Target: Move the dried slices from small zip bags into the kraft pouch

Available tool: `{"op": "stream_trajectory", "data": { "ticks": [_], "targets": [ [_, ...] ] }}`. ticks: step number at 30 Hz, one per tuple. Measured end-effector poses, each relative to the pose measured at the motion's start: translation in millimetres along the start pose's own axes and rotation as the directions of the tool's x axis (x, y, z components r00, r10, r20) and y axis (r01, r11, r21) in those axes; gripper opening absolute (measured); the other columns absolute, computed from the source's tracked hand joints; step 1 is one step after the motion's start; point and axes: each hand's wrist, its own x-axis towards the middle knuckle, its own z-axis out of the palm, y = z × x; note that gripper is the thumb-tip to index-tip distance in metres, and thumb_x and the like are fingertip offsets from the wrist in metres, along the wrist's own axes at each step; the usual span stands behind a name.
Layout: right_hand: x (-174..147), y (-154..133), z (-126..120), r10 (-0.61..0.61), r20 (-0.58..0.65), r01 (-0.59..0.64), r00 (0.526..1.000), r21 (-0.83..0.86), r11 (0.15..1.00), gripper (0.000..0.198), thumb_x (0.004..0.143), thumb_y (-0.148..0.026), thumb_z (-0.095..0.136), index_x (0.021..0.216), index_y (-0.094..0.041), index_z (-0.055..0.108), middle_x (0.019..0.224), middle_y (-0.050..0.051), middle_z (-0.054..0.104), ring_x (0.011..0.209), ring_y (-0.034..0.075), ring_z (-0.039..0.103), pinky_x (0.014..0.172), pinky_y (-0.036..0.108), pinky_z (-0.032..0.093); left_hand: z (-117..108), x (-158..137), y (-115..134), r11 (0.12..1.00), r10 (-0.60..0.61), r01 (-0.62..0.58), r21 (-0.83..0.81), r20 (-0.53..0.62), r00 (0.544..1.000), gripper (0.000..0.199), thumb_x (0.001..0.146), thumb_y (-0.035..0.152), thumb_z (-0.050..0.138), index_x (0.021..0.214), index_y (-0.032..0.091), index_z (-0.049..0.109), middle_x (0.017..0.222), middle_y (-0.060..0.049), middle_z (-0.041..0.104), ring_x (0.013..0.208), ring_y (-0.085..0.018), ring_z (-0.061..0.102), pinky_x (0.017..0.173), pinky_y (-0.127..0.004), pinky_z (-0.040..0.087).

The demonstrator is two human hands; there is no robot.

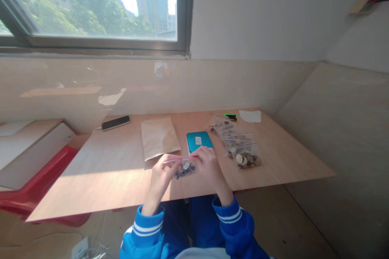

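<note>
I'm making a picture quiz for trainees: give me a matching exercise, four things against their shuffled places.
Things
1. Smartphone
2. Brown paper envelope
3. Lone zip bag
4. White paper

Places
A. Between smartphone and teal case
B. Near the table's far right corner
C. Near the table's far left corner
D. Pinched by left hand and right hand

Pairs: 1-C; 2-A; 3-D; 4-B

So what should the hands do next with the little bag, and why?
I'd maybe slide the right hand along the red zip strip, pressing it, while the left hand steadies the clear zip bag. Both hands grip that top edge, and small dark parts sit inside. I can't tell whether it's sealed.
</note>
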Motion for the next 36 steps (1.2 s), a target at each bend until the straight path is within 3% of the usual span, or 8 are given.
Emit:
{"op": "stream_trajectory", "data": {
  "ticks": [5,10,13,17,20,25,31,36],
  "targets": [
    [-2,-1,3,0.002,-0.014,-0.002,1.0,-0.03,1.0,0.017,0.091,-0.015,0.054,0.076,-0.021,0.06,0.077,0.002,0.062,0.078,0.019,0.056,0.075,0.033,0.039,1,1,-2,1.0,0.027,-0.027,0.012,-0.013,1.0,0.027,0.079,0.044,0.064,0.084,0.017,0.068,0.076,-0.002,0.067,0.068,-0.016,0.061,0.063,-0.026,0.048],
    [-1,-10,-1,0.037,0.059,-0.041,0.998,0.083,0.996,0.005,0.091,-0.024,0.057,0.09,-0.022,0.061,0.088,0.002,0.066,0.085,0.019,0.059,0.081,0.035,0.041,-3,1,-4,0.997,0.076,-0.075,0.019,-0.069,0.995,0.025,0.079,0.042,0.064,0.083,0.018,0.07,0.083,-0.004,0.068,0.076,-0.017,0.063,0.067,-0.026,0.05],
    [0,-13,-4,0.041,0.075,-0.051,0.996,0.128,0.991,0.014,0.088,-0.028,0.063,0.101,-0.023,0.06,0.098,0.002,0.068,0.09,0.02,0.061,0.085,0.036,0.041,-5,1,-5,0.995,0.098,-0.096,0.029,-0.072,0.993,0.023,0.079,0.041,0.064,0.083,0.019,0.07,0.083,-0.004,0.068,0.074,-0.017,0.063,0.066,-0.026,0.05],
    [1,-12,-2,-0.021,0.062,0.016,0.998,0.093,0.996,0.004,0.09,-0.026,0.06,0.088,-0.024,0.063,0.087,0.001,0.069,0.088,0.02,0.06,0.083,0.037,0.04,-5,0,-3,0.991,0.128,-0.124,0.056,-0.077,0.989,0.022,0.08,0.04,0.064,0.082,0.019,0.071,0.083,-0.005,0.069,0.078,-0.018,0.064,0.068,-0.026,0.051],
    [2,-11,1,-0.042,0.022,0.041,0.999,0.047,0.998,0.01,0.09,-0.023,0.058,0.081,-0.023,0.062,0.082,0.002,0.066,0.084,0.02,0.059,0.078,0.035,0.039,-3,0,0,0.991,0.123,-0.119,0.063,-0.06,0.991,0.022,0.08,0.041,0.063,0.08,0.019,0.07,0.08,-0.004,0.069,0.076,-0.017,0.065,0.068,-0.026,0.051],
    [2,-6,5,-0.008,-0.038,0.011,0.999,0.081,0.997,0.016,0.091,-0.017,0.054,0.077,-0.022,0.058,0.078,0.002,0.063,0.08,0.019,0.057,0.076,0.034,0.041,2,0,2,0.994,0.087,-0.085,0.062,-0.038,0.995,0.023,0.079,0.042,0.064,0.082,0.019,0.069,0.08,-0.004,0.071,0.076,-0.018,0.067,0.068,-0.027,0.052],
    [-2,-3,13,0.007,-0.033,-0.002,0.999,0.144,0.99,0.017,0.089,-0.011,0.05,0.078,-0.023,0.056,0.079,0.002,0.059,0.079,0.02,0.057,0.072,0.032,0.045,9,-1,-2,0.987,0.137,-0.133,0.095,-0.038,0.99,0.022,0.08,0.041,0.064,0.084,0.02,0.069,0.083,-0.004,0.072,0.078,-0.018,0.068,0.072,-0.029,0.054],
    [-1,-5,15,0.049,0.012,-0.051,0.999,0.157,0.986,0.015,0.091,-0.013,0.048,0.082,-0.022,0.055,0.081,0.003,0.06,0.079,0.019,0.058,0.072,0.031,0.046,16,-1,-4,0.991,0.13,-0.125,0.057,-0.11,0.985,0.021,0.079,0.04,0.064,0.084,0.019,0.069,0.085,-0.005,0.072,0.08,-0.019,0.068,0.074,-0.03,0.055]
  ]
}}
